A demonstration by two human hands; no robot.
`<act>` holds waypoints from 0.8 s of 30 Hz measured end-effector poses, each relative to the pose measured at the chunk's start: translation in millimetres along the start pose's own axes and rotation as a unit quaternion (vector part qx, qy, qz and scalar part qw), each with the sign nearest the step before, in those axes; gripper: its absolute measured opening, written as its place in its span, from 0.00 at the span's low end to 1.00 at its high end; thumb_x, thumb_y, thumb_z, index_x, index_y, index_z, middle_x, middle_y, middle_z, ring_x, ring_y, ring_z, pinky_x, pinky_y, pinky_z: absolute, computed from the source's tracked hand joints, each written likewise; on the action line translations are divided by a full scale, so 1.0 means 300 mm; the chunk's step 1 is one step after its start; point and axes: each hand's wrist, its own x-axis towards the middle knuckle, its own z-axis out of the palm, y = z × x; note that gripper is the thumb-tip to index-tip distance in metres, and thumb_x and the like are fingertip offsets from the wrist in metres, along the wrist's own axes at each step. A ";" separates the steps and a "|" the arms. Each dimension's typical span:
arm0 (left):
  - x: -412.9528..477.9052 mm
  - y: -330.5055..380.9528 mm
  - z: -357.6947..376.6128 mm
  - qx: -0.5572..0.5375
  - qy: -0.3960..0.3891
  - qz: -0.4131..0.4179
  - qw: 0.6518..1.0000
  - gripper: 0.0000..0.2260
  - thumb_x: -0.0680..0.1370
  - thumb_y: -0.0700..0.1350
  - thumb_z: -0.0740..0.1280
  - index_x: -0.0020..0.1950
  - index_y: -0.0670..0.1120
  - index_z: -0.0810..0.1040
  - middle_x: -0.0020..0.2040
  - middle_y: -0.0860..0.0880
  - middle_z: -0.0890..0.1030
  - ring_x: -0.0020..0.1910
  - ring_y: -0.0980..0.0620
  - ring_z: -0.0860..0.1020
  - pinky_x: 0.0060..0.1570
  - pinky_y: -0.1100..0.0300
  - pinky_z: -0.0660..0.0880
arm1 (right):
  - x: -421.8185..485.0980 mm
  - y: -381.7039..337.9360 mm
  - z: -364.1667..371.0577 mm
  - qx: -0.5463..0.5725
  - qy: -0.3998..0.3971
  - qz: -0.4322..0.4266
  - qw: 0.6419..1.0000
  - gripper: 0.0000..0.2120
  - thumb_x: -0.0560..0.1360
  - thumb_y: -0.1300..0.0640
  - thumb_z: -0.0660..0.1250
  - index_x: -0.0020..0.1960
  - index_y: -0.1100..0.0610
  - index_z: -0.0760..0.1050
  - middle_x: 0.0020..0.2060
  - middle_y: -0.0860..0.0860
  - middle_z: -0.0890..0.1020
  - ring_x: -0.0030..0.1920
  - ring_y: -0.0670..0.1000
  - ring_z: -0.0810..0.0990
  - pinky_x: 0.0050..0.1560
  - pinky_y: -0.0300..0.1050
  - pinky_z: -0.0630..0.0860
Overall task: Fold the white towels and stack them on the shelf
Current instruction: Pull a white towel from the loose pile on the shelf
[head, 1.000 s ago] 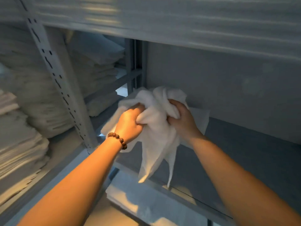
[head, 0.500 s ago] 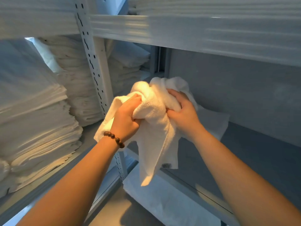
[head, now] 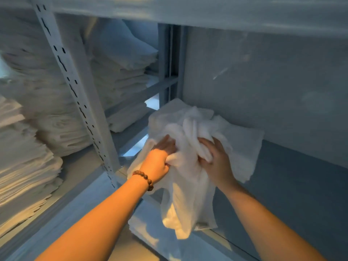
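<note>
Fingers (head: 206,147) of left hand (head: 157,163) and right hand (head: 216,164) curl tight, gripping bunched white towel (head: 186,189). Grey shelf (head: 293,189): towel held at its front left corner, tail hanging below edge. Folded stacks (head: 28,166) in left bay. Beaded bracelet (head: 144,178), left wrist.

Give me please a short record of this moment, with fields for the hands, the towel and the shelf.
left hand: grips the crumpled towel; beaded bracelet on wrist
right hand: grips the same towel
crumpled towel: unfolded, its end hangs below the shelf edge
shelf: a flat towel lies behind the hands
left bay: stacks of folded linen
</note>
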 end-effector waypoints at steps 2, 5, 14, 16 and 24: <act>-0.008 -0.060 0.113 0.002 -0.041 0.008 0.999 0.21 0.61 0.27 0.68 0.53 0.36 0.80 0.60 0.35 0.77 0.65 0.31 0.69 0.61 0.48 0.70 | -0.041 0.101 0.074 -0.030 0.015 0.011 0.999 0.30 0.65 0.69 0.70 0.64 0.50 0.73 0.65 0.55 0.70 0.66 0.50 0.69 0.62 0.34 0.65; -0.046 -0.138 0.263 0.029 -0.114 -0.032 0.993 0.17 0.70 0.35 0.65 0.58 0.43 0.78 0.71 0.44 0.68 0.74 0.40 0.57 0.66 0.41 0.61 | -0.113 0.230 0.171 -0.087 -0.015 0.044 0.995 0.29 0.66 0.67 0.70 0.64 0.48 0.73 0.69 0.55 0.66 0.67 0.53 0.69 0.66 0.42 0.66; -0.111 -0.174 0.260 -0.012 -0.143 -0.176 0.974 0.27 0.58 0.76 0.64 0.22 0.55 0.59 0.19 0.52 0.59 0.26 0.51 0.67 0.40 0.58 0.67 | -0.141 0.207 0.165 -0.191 0.035 0.009 0.981 0.16 0.68 0.40 0.69 0.52 0.46 0.78 0.62 0.54 0.72 0.61 0.57 0.73 0.58 0.52 0.73; -0.072 -0.155 0.222 -0.032 -0.006 -0.168 0.985 0.24 0.59 0.76 0.61 0.30 0.55 0.68 0.27 0.56 0.71 0.37 0.50 0.75 0.45 0.55 0.69 | -0.102 0.155 0.143 -0.191 0.096 0.015 0.977 0.17 0.68 0.39 0.69 0.49 0.49 0.79 0.61 0.55 0.72 0.60 0.58 0.73 0.57 0.53 0.72; 0.212 -0.129 0.203 -0.001 0.030 -0.189 0.981 0.40 0.63 0.78 0.53 0.72 0.63 0.55 0.74 0.53 0.61 0.71 0.47 0.60 0.64 0.42 0.60 | 0.228 0.146 0.079 -0.131 0.018 0.180 0.975 0.38 0.67 0.31 0.64 0.72 0.39 0.55 0.76 0.50 0.50 0.75 0.57 0.53 0.70 0.62 0.60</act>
